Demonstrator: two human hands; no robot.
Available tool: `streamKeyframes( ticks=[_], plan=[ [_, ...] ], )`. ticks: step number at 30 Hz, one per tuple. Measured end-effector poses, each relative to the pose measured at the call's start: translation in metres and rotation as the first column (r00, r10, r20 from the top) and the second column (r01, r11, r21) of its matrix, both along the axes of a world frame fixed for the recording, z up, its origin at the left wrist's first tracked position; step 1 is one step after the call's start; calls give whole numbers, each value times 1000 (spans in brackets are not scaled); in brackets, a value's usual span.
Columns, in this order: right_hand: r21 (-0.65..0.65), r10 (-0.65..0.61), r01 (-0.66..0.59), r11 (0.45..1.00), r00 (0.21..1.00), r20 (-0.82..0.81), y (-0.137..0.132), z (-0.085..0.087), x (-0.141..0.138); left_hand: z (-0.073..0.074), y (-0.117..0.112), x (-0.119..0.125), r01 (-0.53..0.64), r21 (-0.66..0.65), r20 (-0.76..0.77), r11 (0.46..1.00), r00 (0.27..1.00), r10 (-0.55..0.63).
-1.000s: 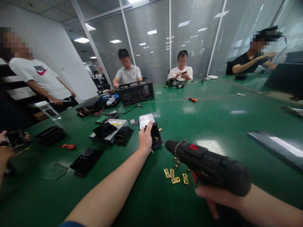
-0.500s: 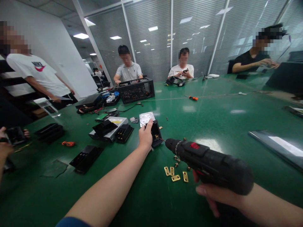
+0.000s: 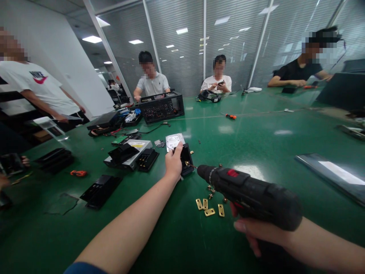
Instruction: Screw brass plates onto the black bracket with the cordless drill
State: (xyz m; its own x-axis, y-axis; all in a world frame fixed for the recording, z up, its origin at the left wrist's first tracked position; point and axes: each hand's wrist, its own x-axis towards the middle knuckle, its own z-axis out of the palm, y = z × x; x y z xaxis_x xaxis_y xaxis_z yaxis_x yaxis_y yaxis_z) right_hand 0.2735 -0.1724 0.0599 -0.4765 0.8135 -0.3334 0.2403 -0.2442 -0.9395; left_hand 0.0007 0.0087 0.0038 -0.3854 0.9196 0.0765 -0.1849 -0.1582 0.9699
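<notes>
My left hand (image 3: 173,163) grips a small black bracket (image 3: 186,159) standing on the green table (image 3: 256,144). My right hand (image 3: 258,236) is wrapped round the grip of a black cordless drill (image 3: 251,196). The drill's bit points left and meets the bracket's side near a brass fitting. Several brass plates (image 3: 209,207) and small screws (image 3: 211,189) lie on the table under the drill. A silver hard drive (image 3: 172,140) lies flat just behind the bracket.
Black trays (image 3: 98,190) (image 3: 54,158), a disc drive (image 3: 134,150) and an open computer case (image 3: 161,107) sit to the left and behind. An orange screwdriver (image 3: 230,116) lies farther back. A dark panel (image 3: 330,176) rests at the right. Several people sit or stand around the table.
The view has shifted slightly. Both hands, the bracket and the drill keep the same position relative to each other. The person at the far right has lowered their arms to the table.
</notes>
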Motion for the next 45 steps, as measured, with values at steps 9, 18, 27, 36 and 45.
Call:
streamKeyframes(
  ticks=[9,18,27,36,45],
  plan=[
    [-36,-29,27,999,998,-63,2,-1,-4,4,0,0,4,-4,17,1000,1000,-4],
    [7,-30,30,1000,998,-61,0,4,-5,3,-1,1,-2,0,16,1000,1000,2],
    [-59,18,-22,998,998,-66,1,1,-1,4,-1,1,2,8,6,1000,1000,-2],
    [-49,29,-32,998,997,-67,1,3,-1,7,-3,2,-14,14,7,1000,1000,13],
    [-52,3,-6,999,998,-60,0,2,-2,8,-3,2,-17,9,32,1000,999,16]
  ],
)
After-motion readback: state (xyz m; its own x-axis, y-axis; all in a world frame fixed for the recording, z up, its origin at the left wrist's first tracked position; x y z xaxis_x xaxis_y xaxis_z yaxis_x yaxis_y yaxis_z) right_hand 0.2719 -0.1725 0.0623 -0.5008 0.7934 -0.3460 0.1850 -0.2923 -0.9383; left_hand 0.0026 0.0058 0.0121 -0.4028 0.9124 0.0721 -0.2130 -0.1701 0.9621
